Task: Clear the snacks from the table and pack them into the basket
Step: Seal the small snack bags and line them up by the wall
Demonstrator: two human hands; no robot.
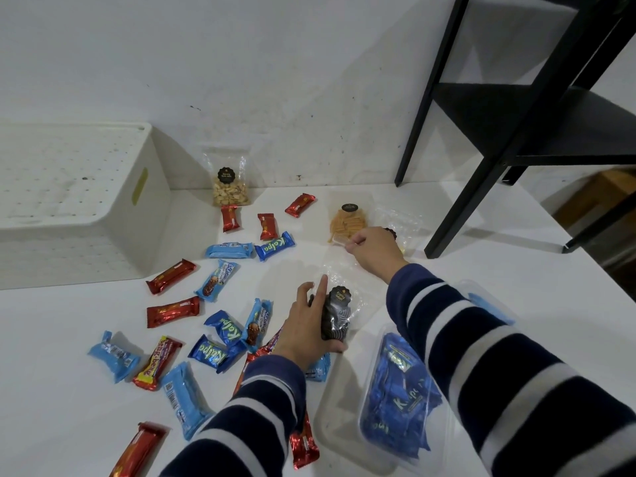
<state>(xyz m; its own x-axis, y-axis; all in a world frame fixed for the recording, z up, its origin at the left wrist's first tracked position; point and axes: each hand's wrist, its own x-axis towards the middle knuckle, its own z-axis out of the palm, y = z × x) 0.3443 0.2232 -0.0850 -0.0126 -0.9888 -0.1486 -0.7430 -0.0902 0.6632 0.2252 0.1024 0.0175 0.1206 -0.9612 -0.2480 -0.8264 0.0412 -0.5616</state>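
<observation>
My left hand (309, 327) grips a clear bag of dark cookies (335, 316) lying on the white table (69, 390). Farther back, my right hand (373, 251) pinches the near edge of a clear bag of orange stick snacks (347, 220). A bag of peanuts (230, 184) leans against the wall. Several red and blue wrapped bars lie scattered across the table, among them a blue Kalpa bar (274, 246) and a red bar (173, 311). The white perforated basket (79, 201) stands at the back left.
A clear plastic container (401, 394) holding blue wrapped snacks sits under my right forearm at the front right. Another clear bag (402, 223) lies behind my right hand. A black metal shelf frame (516, 125) stands on the table's back right.
</observation>
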